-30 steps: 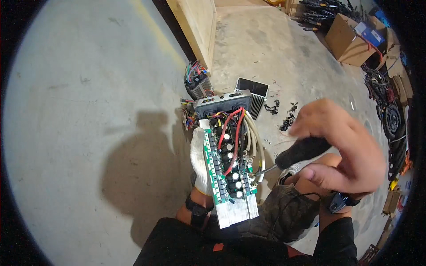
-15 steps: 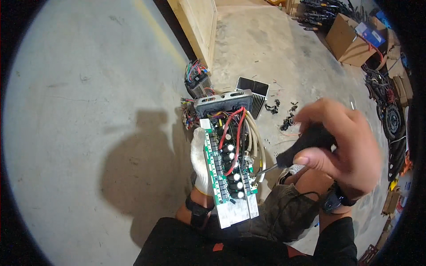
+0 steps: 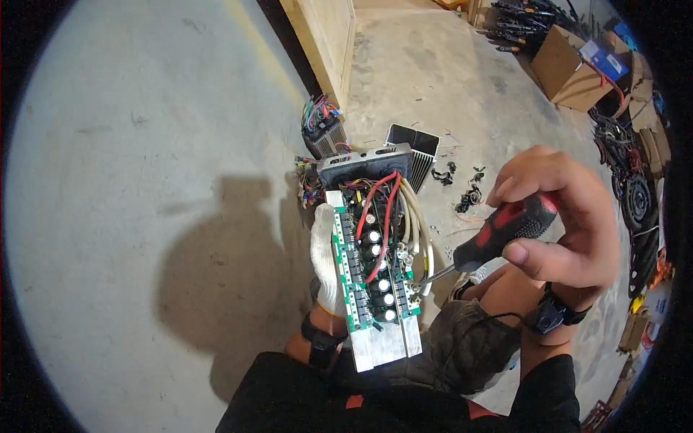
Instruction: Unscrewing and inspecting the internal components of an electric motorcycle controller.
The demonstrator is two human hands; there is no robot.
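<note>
My left hand, in a white glove, grips the left edge of a green circuit board from underneath. The board carries black capacitors, red and white wires and an aluminium strip at its near end. My right hand is closed around the red and black handle of a screwdriver. Its metal tip touches the board's right edge, near the white wires. A grey end plate with wire bundles hangs off the board's far end.
On the concrete floor beyond the board lie a finned black heatsink housing, another wired controller box and small loose parts. Cardboard boxes and tangled cables line the right side. A wooden panel stands at the top.
My right hand has turned on the screwdriver handle, showing more of its red grip. The tip stays at the board's right edge. The left hand and board have not moved.
</note>
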